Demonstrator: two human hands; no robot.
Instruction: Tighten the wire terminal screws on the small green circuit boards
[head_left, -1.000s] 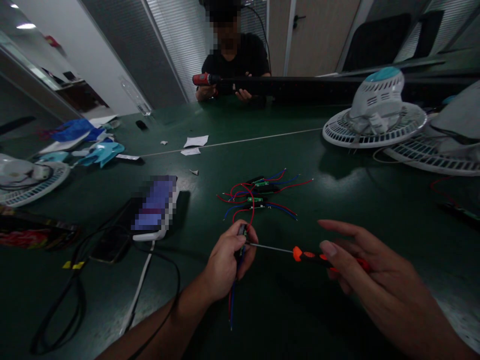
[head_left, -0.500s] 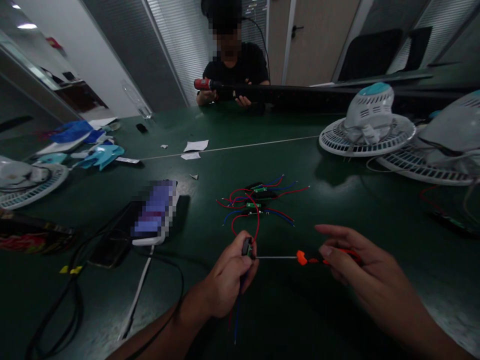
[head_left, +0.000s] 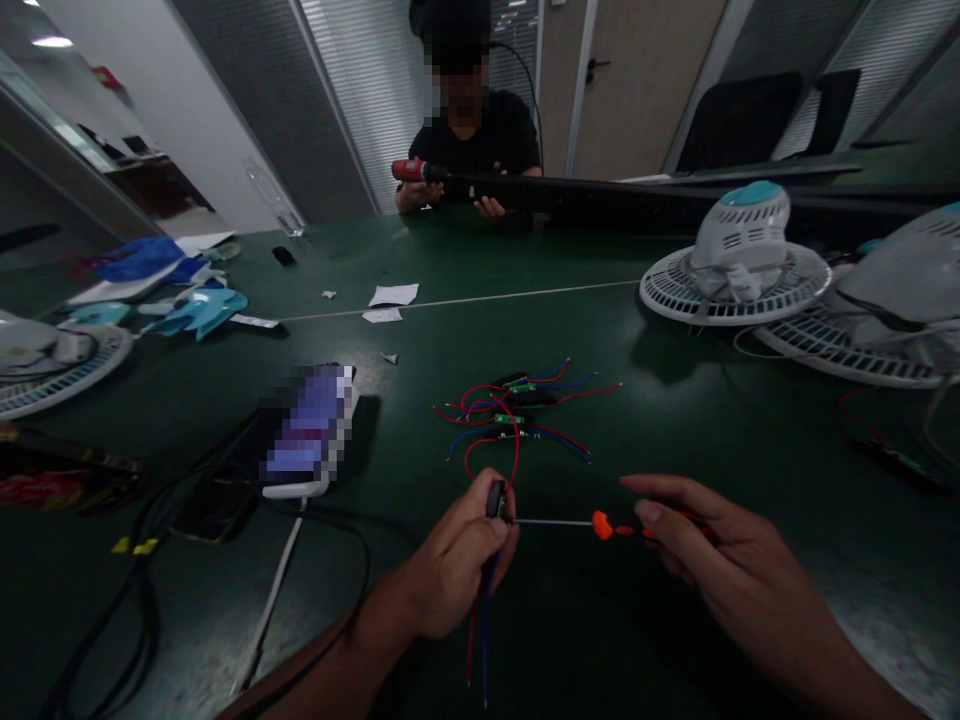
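Note:
My left hand [head_left: 457,565] is closed around a small black-cased circuit board [head_left: 496,499] with red and blue wires trailing from it. A screwdriver [head_left: 602,525] with an orange and black handle lies level, its metal shaft meeting the board at my left fingers. Around its handle my right hand [head_left: 720,570] is closed, thumb and fingers on the grip; part of the handle is hidden by the fingers. Just beyond my left hand, several similar circuit boards [head_left: 511,419] with red and blue wires lie on the green table [head_left: 570,640].
White fan parts [head_left: 739,265] stand at the right, and another fan part [head_left: 60,365] at the left edge. A phone [head_left: 307,430] with cables lies left of my hands. Paper scraps [head_left: 394,295] lie farther back. Across the table, a person holds a red power tool [head_left: 412,171].
The red and blue wires below my left hand have shifted slightly to the right. My right fingers have turned a little around the screwdriver handle. The view has tilted slightly.

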